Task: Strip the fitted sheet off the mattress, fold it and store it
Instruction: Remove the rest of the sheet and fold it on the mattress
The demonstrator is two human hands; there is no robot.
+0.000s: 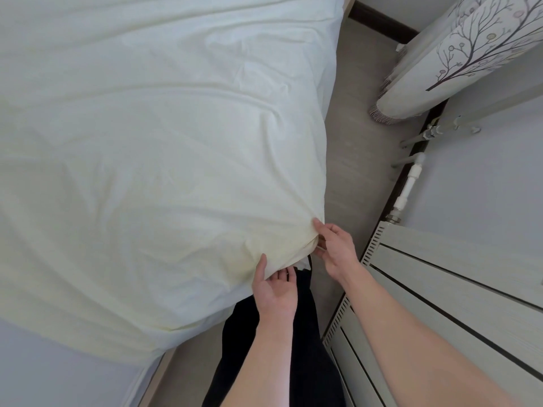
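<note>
Because the sheet [141, 148] is elasticated under the mattress, I have both hands at its near right corner, the spot where it can be peeled loose. From the head view, looking down: the white sheet covers the whole bed on the left, wrinkled and stretched toward that corner, so I judge it not yet stripped.

My left hand [274, 286] is palm-up under the bunched corner, thumb pressed on top and fingers curled beneath, pinching the cloth so it can be lifted. My right hand [335, 248] comes in from the right, thumb on the corner's top edge, fingers bent round its side, gripping the hem; how far they tuck under I cannot tell.

My dark trousers [273, 362] stand just beside the bed. On the right runs a radiator [440, 304], with a patterned curtain [458, 54] at far right.
</note>
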